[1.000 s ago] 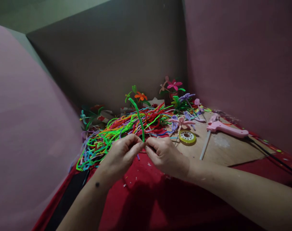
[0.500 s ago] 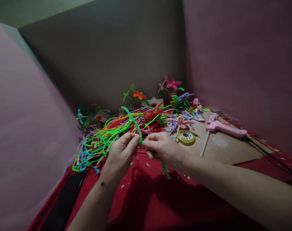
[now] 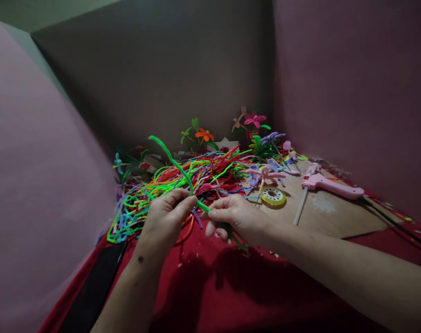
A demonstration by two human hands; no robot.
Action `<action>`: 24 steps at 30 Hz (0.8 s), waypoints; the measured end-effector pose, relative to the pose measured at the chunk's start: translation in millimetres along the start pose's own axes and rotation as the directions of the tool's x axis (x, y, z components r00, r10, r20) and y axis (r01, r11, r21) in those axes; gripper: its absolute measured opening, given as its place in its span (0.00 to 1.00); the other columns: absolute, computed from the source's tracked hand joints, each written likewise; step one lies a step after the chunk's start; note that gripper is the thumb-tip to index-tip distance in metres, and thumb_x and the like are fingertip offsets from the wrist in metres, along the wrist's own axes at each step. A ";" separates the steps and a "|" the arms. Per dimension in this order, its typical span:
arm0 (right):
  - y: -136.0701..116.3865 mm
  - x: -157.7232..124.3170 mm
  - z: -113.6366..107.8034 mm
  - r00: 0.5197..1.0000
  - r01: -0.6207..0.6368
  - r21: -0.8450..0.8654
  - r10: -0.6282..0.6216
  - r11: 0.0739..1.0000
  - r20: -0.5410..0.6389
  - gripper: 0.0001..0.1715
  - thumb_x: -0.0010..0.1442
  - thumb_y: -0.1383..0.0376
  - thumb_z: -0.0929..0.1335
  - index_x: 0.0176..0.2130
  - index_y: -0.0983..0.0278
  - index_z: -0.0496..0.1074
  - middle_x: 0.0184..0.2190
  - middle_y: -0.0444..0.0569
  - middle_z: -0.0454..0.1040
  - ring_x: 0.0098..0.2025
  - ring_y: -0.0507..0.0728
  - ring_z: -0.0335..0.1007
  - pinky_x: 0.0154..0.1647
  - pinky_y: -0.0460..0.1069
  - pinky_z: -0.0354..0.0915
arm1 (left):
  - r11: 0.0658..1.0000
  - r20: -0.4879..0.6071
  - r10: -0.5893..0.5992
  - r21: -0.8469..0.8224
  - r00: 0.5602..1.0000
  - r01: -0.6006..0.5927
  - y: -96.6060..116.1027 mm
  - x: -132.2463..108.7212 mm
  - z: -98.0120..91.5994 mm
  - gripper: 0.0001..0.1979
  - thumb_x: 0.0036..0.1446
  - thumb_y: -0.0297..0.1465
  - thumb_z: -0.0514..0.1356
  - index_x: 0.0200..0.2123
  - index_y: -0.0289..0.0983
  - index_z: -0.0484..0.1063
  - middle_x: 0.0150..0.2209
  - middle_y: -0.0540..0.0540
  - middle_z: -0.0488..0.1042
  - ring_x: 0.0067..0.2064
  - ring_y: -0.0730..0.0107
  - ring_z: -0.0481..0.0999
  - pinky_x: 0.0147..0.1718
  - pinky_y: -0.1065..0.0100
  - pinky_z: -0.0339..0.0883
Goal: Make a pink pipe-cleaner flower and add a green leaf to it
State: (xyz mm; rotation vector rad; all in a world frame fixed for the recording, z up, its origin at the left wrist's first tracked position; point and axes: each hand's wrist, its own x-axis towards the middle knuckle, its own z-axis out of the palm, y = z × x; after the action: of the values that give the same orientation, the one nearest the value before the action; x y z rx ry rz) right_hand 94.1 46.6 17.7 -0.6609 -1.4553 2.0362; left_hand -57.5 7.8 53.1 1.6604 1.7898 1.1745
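Black flat strip lies on the red cloth of the desk, left of and nearer than the pile of pipe cleaners. Left hand at the pile's near edge, fingers pinched together on the green pipe cleaner. The cleaner's upper end rises tilted left above the pile, its lower end pokes out under the right hand. Right hand just right of the left one, at the pile's near edge, thumb and forefinger clamped on the same cleaner, other fingers curled. Pipe-cleaner flowers stand behind the pile. Yellow tape roll lies flat on the wooden board, just right of the pile. Pink glue gun on its side, farther right of the pile, on the same board.
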 end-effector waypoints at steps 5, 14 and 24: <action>3.5 1.7 -1.2 0.995 -0.095 -0.019 0.096 0.995 0.038 0.15 0.58 0.71 0.61 0.21 0.69 0.66 0.10 0.40 0.64 0.10 0.44 0.51 0.10 0.41 0.48 | 0.992 0.074 0.044 0.119 0.996 -0.053 -3.3 3.5 -13.3 0.12 0.49 0.35 0.57 0.19 0.37 0.61 0.17 0.56 0.55 0.19 0.78 0.52 0.17 0.74 0.48; 14.9 3.8 1.4 0.954 0.194 -0.640 -0.296 0.744 -0.055 0.17 0.55 0.73 0.64 0.16 0.67 0.64 0.13 0.40 0.63 0.17 0.46 0.54 0.20 0.43 0.51 | 0.761 0.036 0.250 0.610 0.968 -0.219 -20.8 18.5 -15.4 0.07 0.50 0.33 0.54 0.22 0.38 0.64 0.21 0.50 0.65 0.24 0.70 0.62 0.26 0.69 0.52; 5.1 4.0 -3.9 0.974 -0.039 -0.171 0.076 0.984 0.212 0.05 0.57 0.69 0.62 0.29 0.66 0.64 0.21 0.45 0.72 0.17 0.48 0.65 0.18 0.42 0.58 | 0.941 0.116 0.094 0.315 0.989 -0.126 -14.3 8.3 -17.9 0.11 0.50 0.36 0.53 0.20 0.38 0.62 0.17 0.54 0.58 0.20 0.75 0.57 0.19 0.73 0.52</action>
State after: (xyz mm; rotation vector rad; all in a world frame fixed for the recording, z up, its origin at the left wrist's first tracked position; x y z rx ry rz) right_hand 93.0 50.6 11.5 -0.5653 -1.7663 2.1011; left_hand -81.6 11.6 53.3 1.9882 1.9260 0.8575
